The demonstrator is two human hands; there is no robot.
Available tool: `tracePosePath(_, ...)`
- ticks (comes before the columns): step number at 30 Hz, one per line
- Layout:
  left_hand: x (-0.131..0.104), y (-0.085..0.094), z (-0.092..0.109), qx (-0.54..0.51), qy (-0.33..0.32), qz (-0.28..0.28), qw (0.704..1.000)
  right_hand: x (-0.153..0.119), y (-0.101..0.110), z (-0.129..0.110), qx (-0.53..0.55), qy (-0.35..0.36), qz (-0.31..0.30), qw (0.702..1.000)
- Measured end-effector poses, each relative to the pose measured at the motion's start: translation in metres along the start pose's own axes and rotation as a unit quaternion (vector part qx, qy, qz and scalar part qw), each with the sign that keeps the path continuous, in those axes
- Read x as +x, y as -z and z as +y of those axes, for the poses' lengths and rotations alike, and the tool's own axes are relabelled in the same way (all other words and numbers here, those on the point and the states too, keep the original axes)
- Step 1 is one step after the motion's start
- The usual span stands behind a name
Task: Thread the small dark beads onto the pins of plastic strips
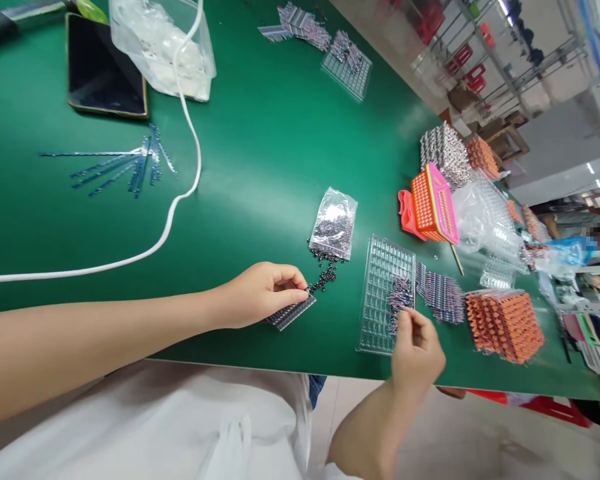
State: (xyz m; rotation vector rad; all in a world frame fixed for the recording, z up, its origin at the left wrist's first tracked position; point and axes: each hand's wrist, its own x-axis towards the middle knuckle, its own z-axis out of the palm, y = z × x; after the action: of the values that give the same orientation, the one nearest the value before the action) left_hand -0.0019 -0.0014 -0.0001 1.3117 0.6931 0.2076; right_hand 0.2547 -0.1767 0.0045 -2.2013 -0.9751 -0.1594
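Observation:
My left hand (265,293) is closed in a pinch at the near end of a trail of small dark beads (325,275). What its fingertips hold is too small to make out. Partly hidden beneath it lies a small dark ridged plate (293,313). The trail leads from a clear plastic bag (335,223) of similar beads. My right hand (417,347) pinches at the near right part of a clear compartment tray (380,293), by a heap of thin pink and dark pieces (400,297). Anything between those fingers is not distinguishable.
Striped pieces (445,297) and an orange stack (505,325) lie to the right. An orange and pink basket (433,203) stands behind them. A white cable (173,213), phone (103,70), bag of white material (167,50) and blue strips (140,160) occupy the left side.

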Motion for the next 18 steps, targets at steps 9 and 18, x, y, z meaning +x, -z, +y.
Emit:
tracePosePath(9, 0.004, 0.003, -0.003, 0.002, 0.007, 0.015, 1.000, 0.028, -0.010, 0.025, -0.174, 0.131, 0.030, 0.976)
tracePosePath(18, 0.007, 0.004, -0.003, -0.037, 0.006, 0.037, 0.999, -0.040, -0.057, -0.063, 0.049, 0.204, -0.239, 0.948)
